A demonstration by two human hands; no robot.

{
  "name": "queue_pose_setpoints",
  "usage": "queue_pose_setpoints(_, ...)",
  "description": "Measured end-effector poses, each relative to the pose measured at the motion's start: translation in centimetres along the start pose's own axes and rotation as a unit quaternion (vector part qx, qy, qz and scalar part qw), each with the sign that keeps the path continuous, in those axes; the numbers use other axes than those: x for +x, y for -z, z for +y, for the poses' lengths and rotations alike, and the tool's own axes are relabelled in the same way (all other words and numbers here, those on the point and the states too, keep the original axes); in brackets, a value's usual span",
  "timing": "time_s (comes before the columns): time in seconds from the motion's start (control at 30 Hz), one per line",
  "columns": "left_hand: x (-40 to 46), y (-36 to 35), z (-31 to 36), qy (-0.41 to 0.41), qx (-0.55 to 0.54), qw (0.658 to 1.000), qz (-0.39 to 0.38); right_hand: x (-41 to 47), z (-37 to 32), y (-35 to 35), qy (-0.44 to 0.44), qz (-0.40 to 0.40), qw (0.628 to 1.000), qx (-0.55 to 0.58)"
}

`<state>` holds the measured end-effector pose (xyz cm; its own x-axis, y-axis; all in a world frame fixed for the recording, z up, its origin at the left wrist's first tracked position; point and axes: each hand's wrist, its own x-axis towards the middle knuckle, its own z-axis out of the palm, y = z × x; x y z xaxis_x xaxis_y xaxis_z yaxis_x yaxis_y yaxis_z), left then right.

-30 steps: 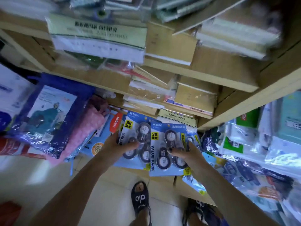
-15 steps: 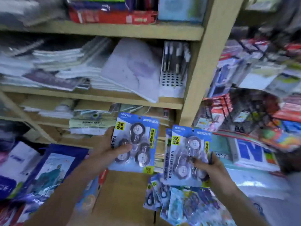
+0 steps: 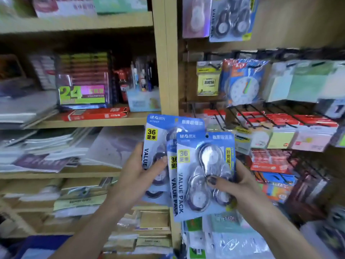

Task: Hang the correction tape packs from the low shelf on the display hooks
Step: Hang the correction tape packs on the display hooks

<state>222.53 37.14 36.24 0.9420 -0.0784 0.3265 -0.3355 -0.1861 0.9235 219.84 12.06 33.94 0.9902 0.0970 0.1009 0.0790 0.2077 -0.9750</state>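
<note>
At frame centre, the correction tape packs (image 3: pixel 203 174) overlap in a loose fan, raised before the shelf upright. Left hand (image 3: pixel 138 176) grips the rear pack; right hand (image 3: pixel 235 186) pinches the front ones, thumb across the blisters. Display hooks (image 3: pixel 248 116) lie at 1 o'clock, crowded. Risk: the fanned packs slipping, or hang-holes misaligning on a hook.

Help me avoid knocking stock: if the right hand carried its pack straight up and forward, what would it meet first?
Probably the black wire hooks above the red boxes; the right hand grips the front pack below them, but depth is unclear.
</note>
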Motion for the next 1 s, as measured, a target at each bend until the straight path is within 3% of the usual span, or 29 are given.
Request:
queue_pose_setpoints(0.37,7.2,-8.0,10.4,-0.141,-0.023,0.989,0.043,2.1,-12.7,4.0,0.108,0.039,0.993,-0.039)
queue_pose_setpoints(0.7,14.9,-11.3,16.2,-0.194,0.000,0.981,-0.001,5.8,-20.4,7.5,0.202,0.070,0.976,-0.035)
queue_pose_setpoints(1.0,19.0,-14.4,19.5,-0.193,-0.038,0.979,0.047,9.6,-25.2,10.1,0.211,0.050,0.975,-0.036)
